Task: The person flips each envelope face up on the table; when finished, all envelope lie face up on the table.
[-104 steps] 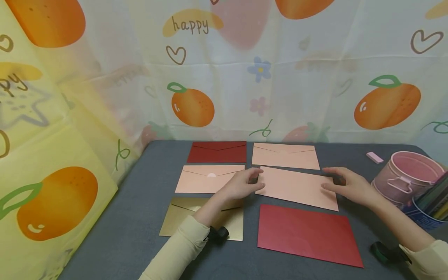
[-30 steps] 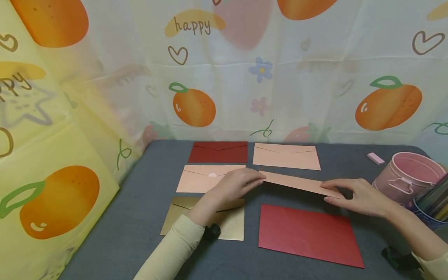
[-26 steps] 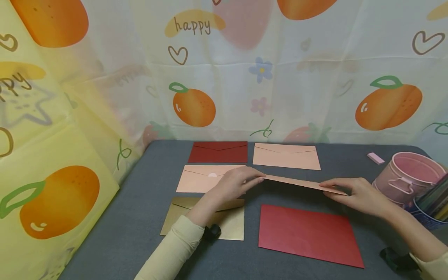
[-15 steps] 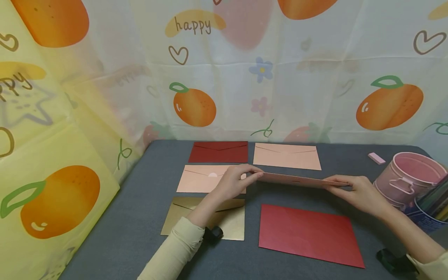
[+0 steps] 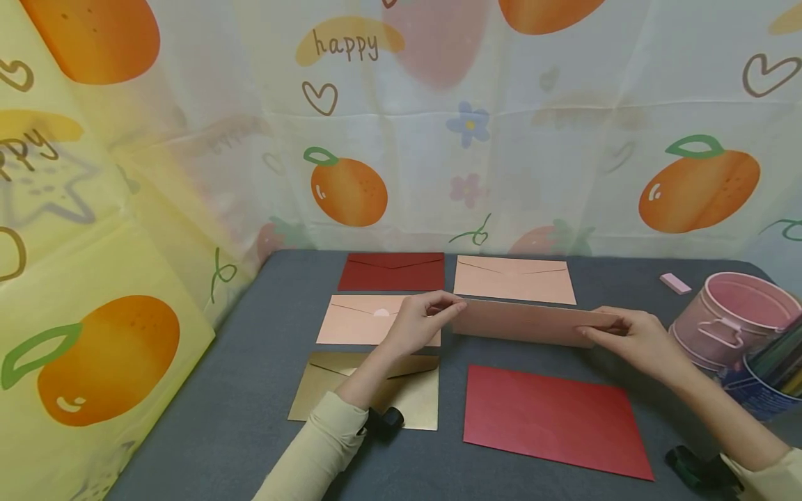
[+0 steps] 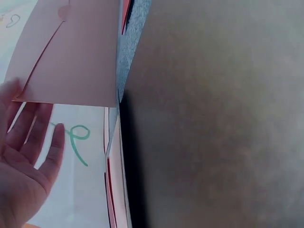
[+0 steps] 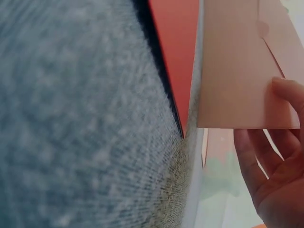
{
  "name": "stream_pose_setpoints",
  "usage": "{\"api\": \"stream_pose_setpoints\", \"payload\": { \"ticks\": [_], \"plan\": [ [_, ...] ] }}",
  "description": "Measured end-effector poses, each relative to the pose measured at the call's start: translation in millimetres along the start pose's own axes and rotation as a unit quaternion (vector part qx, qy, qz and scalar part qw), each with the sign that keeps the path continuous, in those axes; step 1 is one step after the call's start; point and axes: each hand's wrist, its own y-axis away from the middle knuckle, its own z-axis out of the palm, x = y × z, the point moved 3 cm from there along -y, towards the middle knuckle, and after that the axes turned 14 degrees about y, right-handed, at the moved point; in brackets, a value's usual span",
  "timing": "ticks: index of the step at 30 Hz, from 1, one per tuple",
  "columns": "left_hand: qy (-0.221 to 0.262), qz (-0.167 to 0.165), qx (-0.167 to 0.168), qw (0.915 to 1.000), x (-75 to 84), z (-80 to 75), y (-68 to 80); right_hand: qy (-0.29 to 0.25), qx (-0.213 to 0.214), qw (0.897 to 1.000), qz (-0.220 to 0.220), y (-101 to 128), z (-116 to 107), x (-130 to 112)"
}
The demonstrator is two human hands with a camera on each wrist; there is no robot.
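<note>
A pale pink envelope (image 5: pixel 514 321) is held off the tabletop by both hands, tilted steeply on its long side. My left hand (image 5: pixel 422 321) pinches its left end near the top edge; my right hand (image 5: pixel 633 341) pinches the right end, thumb (image 7: pixel 287 90) on the near face. Flap lines and a round seal show on that face in both wrist views. Behind it lies another pale pink envelope (image 5: pixel 514 278). To the left are a dark red envelope (image 5: pixel 391 271), a pale pink one with a white seal (image 5: pixel 344 321) and a gold one (image 5: pixel 416 407), partly behind my left arm.
Nearer the front lies a large red envelope (image 5: pixel 554 421). At the right stand a pink bucket (image 5: pixel 711 334) and a blue holder (image 5: pixel 755 386) with pen-like sticks. A small pink block (image 5: pixel 675 283) sits at the back right, before a fruit-printed curtain (image 5: pixel 407 181).
The pale pink envelope lay flat, plain side up, with both hands beside its ends. Both hands have gripped it, raised it and turned it over, bringing its flap side towards me.
</note>
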Motion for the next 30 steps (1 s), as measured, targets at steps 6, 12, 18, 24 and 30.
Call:
{"api": "stream_pose_setpoints", "payload": {
  "ticks": [6, 12, 18, 24, 30],
  "plan": [
    [-0.017, -0.032, -0.017, 0.9992, -2.3, 1.5, -0.4, 0.008, -0.033, 0.999, 0.034, 0, 1, 3],
    [-0.040, -0.057, -0.031, 0.9971, -7.2, 2.2, -0.4, 0.045, -0.069, 0.994, 0.067, 0, 3, 7],
    [-0.076, -0.080, -0.054, 0.9925, -13.6, 2.1, 0.1, 0.079, -0.075, 0.993, 0.045, -1, 6, 8],
    [-0.105, -0.092, -0.070, 0.9877, -15.2, 2.1, 1.5, 0.095, -0.097, 0.990, 0.037, 0, 9, 11],
    [-0.104, -0.091, -0.073, 0.9877, -16.5, 2.5, 2.1, 0.089, -0.111, 0.989, 0.041, 1, 12, 12]
  ]
}}
